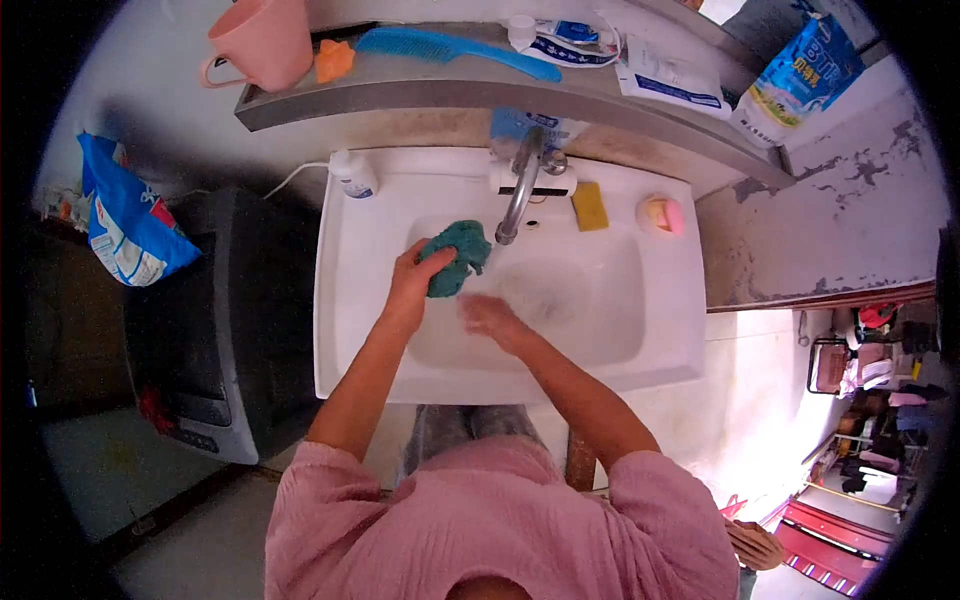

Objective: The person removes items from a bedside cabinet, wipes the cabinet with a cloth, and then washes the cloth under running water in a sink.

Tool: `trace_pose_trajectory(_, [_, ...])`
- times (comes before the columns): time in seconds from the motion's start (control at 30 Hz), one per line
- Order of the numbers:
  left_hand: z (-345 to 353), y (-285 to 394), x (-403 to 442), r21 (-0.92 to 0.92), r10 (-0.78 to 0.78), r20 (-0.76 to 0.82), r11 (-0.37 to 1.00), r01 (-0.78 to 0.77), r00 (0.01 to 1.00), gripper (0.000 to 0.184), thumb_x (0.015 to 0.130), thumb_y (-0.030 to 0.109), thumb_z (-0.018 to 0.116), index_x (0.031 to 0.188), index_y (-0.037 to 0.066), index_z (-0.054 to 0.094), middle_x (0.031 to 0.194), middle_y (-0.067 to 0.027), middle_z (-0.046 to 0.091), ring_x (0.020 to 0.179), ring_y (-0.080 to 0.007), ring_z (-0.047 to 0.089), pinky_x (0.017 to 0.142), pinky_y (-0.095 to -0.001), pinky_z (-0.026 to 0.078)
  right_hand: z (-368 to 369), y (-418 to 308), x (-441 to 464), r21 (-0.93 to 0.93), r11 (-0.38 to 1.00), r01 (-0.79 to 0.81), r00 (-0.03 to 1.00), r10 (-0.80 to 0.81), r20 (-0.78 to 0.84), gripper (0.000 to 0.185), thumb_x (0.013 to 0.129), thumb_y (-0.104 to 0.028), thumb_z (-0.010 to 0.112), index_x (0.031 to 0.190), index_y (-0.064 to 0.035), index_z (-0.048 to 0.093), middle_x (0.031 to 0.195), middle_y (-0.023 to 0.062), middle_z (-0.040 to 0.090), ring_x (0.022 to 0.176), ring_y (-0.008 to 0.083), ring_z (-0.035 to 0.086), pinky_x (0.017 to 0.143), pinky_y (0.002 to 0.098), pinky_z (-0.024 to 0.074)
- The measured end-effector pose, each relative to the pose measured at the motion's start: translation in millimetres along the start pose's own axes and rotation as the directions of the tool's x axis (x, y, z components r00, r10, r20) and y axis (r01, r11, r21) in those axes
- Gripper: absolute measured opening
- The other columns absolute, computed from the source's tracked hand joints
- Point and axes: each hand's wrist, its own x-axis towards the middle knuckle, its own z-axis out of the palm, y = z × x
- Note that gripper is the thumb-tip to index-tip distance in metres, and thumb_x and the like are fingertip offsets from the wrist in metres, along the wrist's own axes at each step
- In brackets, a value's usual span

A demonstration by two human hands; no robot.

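My left hand [412, 280] is closed around a crumpled dark green cloth or scouring pad [462, 250], thumb on top, over the left side of the white sink basin [610, 340]. Just below and to the right of it is my right hand [490, 318], smeared by motion, so its fingers do not show clearly. A metal faucet [518, 195] curves down between the pad and the basin's back edge. Beneath its spout the basin has a blurred bright patch that looks like water.
On the sink's back rim sit a white bottle [353, 174], a yellow sponge [590, 206] and a soap dish [660, 215]. A shelf [400, 98] above carries a pink mug [262, 45], a blue comb [455, 48] and tubes. A dark appliance [235, 330] stands left.
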Motion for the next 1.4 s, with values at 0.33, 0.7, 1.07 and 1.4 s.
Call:
trace_pose_trajectory(0.33, [-28, 47, -20, 0.127, 0.247, -0.141, 0.965, -0.23, 0.959, 0.019, 0.082, 0.019, 0.067, 0.088, 0.002, 0.061, 0.079, -0.0038, 0.062, 0.071, -0.0105, 0.059, 0.064, -0.0235, 0.047, 27, -43, 84, -0.009, 0.895, 0.447, 0.888, -0.445, -0.117, 0.041, 0.098, -0.033, 0.041, 0.118, 0.002, 0.049, 0.112, 0.0154, 0.058, 0.107, 0.0304, 0.056, 0.096, 0.0438, 0.0453])
trace_pose_trajectory(0.7, [-25, 23, -18, 0.193, 0.131, -0.104, 0.975, -0.109, 0.986, 0.021, 0.084, 0.02, 0.068, 0.091, 0.001, 0.062, 0.078, -0.0019, 0.062, 0.067, -0.0082, 0.055, 0.061, -0.0238, 0.046, 0, 23, -59, -0.949, 0.257, 0.181, 0.942, 0.232, 0.243, 0.066, 0.096, -0.047, 0.036, 0.138, 0.0036, 0.033, 0.147, 0.0218, 0.029, 0.137, 0.0331, 0.027, 0.112, 0.0435, 0.0248])
trace_pose_trajectory(1.07, [41, -47, 32, 0.393, 0.067, 0.193, 0.909, -0.139, 0.979, 0.027, 0.076, 0.011, 0.067, 0.099, 0.003, 0.057, 0.079, -0.0049, 0.061, 0.073, -0.0129, 0.057, 0.067, -0.0278, 0.048, -214, -11, -157, -0.823, 0.044, -0.566, 0.553, -0.721, -0.418, 0.068, 0.091, -0.031, 0.05, 0.146, -0.0025, 0.022, 0.151, 0.0186, 0.021, 0.141, 0.0348, 0.017, 0.112, 0.0501, 0.0169])
trace_pose_trajectory(1.4, [75, -40, 40, 0.546, 0.085, 0.219, 0.815, -0.194, 0.972, 0.038, 0.078, 0.006, 0.065, 0.114, 0.009, 0.054, 0.09, -0.0091, 0.062, 0.083, -0.0179, 0.06, 0.075, -0.0307, 0.049, -325, -14, -135, -0.836, 0.146, -0.529, 0.422, -0.809, -0.408, 0.063, 0.09, -0.02, 0.051, 0.142, 0.0051, 0.025, 0.149, 0.0219, 0.025, 0.14, 0.0366, 0.019, 0.111, 0.0498, 0.0195])
